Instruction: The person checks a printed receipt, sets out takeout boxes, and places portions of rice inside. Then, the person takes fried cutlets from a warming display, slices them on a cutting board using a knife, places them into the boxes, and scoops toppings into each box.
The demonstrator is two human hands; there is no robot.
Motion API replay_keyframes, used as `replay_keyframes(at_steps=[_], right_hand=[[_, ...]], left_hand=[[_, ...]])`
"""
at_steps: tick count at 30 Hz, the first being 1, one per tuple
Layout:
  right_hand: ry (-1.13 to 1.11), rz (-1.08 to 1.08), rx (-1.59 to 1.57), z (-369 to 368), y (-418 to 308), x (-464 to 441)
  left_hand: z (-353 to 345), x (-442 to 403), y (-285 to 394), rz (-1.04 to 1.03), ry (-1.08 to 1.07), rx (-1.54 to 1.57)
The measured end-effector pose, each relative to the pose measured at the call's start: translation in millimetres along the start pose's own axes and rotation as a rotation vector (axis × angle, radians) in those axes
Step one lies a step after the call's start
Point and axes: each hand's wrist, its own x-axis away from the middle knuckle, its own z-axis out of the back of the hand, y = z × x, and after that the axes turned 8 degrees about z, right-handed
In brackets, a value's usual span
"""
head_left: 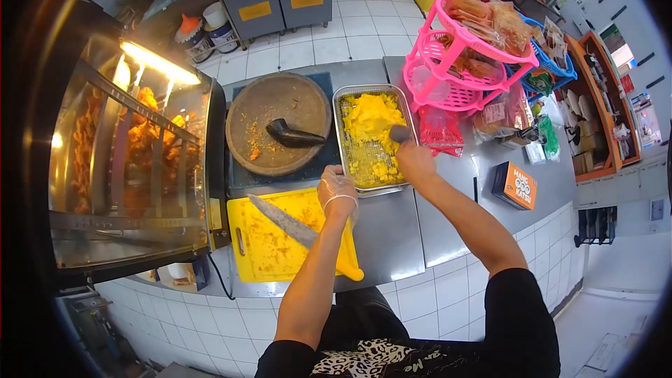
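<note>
A rectangular metal tray with a mesh-like inside holds a soft yellow mash, heaped at the far end and spread thinner toward me. My left hand, in a clear plastic glove, is closed at the tray's near left corner. My right hand is closed around a grey tool with a rounded end, which is over the mash at the tray's right side. Left of the tray, a dark curved pestle lies in a wide stone mortar with orange crumbs.
Under my left forearm, a large knife with a yellow handle lies across a stained yellow cutting board. A lit glass display case stands left. On the right are a pink tiered basket of packets and an orange-black box.
</note>
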Motion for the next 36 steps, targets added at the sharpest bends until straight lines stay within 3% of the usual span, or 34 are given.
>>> replay_keyframes(at_steps=[2,6,9,15,21,24,27,31,34,36], right_hand=[[-0.16,0.229,-0.04,6.8,-7.2,11.9],[-0.078,0.032,-0.139,57.9,-4.8,6.6],[-0.187,0.169,-0.058,26.9,-18.0,17.3],[-0.225,-0.07,-0.164,56.1,-1.8,1.7],[-0.286,0.01,-0.381,78.8,-20.6,19.3],[-0.415,-0.101,-0.371,82.4,-11.7,7.2],[-0.273,-0.029,-0.414,51.7,-39.5,15.8],[-0.262,0.064,-0.504,62.1,-64.9,11.5],[-0.198,0.256,-0.667,41.8,-40.8,2.0],[-0.208,0.307,-1.02,26.5,-12.1,-6.6]], left_hand=[[-1.4,-7.1,0.7,-0.004,-0.001,0.056],[2.3,-8.9,-0.1,-0.003,-0.029,0.108],[0.9,-2.9,1.5,0.035,-0.05,0.112],[-4.8,-5.9,-6.8,0.002,-0.051,0.118],[-5.7,-4.8,-4.3,-0.013,-0.061,0.137],[-7.6,-3.0,-4.4,0.003,-0.054,0.145],[-13.2,-2.7,-8.9,0.001,-0.051,0.173],[-2.6,14.6,2.6,-0.144,-0.026,0.182],[5.9,22.9,10.4,-0.168,-0.059,0.194],[7.9,23.2,12.7,-0.177,-0.091,0.213]])
